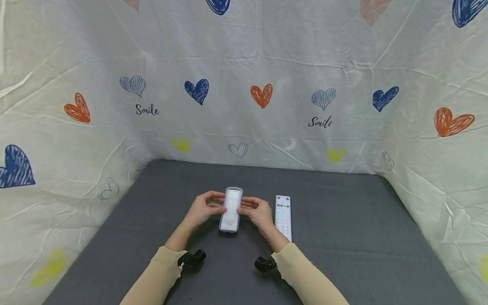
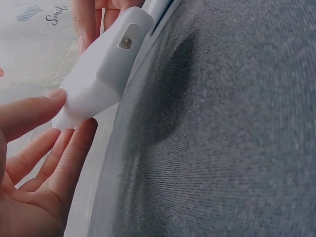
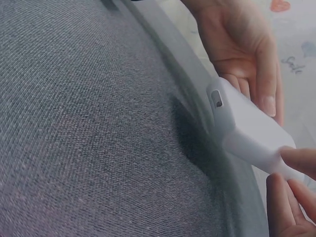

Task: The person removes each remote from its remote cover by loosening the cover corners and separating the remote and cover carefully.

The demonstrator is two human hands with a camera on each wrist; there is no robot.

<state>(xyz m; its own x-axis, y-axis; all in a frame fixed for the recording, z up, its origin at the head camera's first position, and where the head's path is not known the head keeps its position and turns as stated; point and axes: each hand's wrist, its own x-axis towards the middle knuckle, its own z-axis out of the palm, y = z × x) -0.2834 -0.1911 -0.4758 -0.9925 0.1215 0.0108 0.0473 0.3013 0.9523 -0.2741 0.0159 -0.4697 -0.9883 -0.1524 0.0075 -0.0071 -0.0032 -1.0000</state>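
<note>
An oblong white plastic case (image 1: 231, 209) with rounded corners and a translucent rim is held up over the middle of the table. My left hand (image 1: 200, 208) pinches its left edge, thumb on the near face and fingers toward the back. At the right edge my right hand (image 1: 261, 213) grips it the same way. In the left wrist view the case (image 2: 101, 71) shows a small recess with a metal bit at its lower end. The right wrist view shows that end of the case (image 3: 247, 126) close over the cloth, with a shadow beneath.
A white remote control (image 1: 283, 212) with several rows of buttons lies right of the case, its near end partly behind my right forearm. Dark grey cloth covers the table (image 1: 343, 237). White curtains (image 1: 289, 97) with printed hearts stand around its back and sides.
</note>
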